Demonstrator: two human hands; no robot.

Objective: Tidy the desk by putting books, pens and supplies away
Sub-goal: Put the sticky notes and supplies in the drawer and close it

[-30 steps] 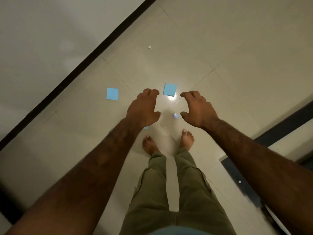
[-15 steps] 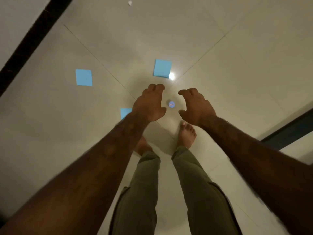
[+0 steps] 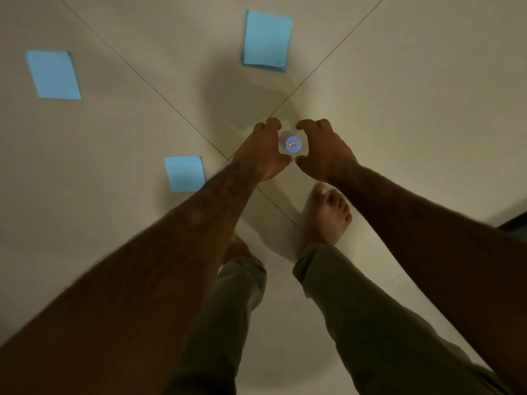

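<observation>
Though small, round, blue-topped, red-labelled container (image 3: 293,143)

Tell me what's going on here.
A person stands barefoot, bent over a tiled floor. The left hand and right hand cup a small round container with a blue top, fingers curled round it. Whether it has left the floor is unclear. Blue paper lies around: the nearest note, the left note, the far note.
</observation>
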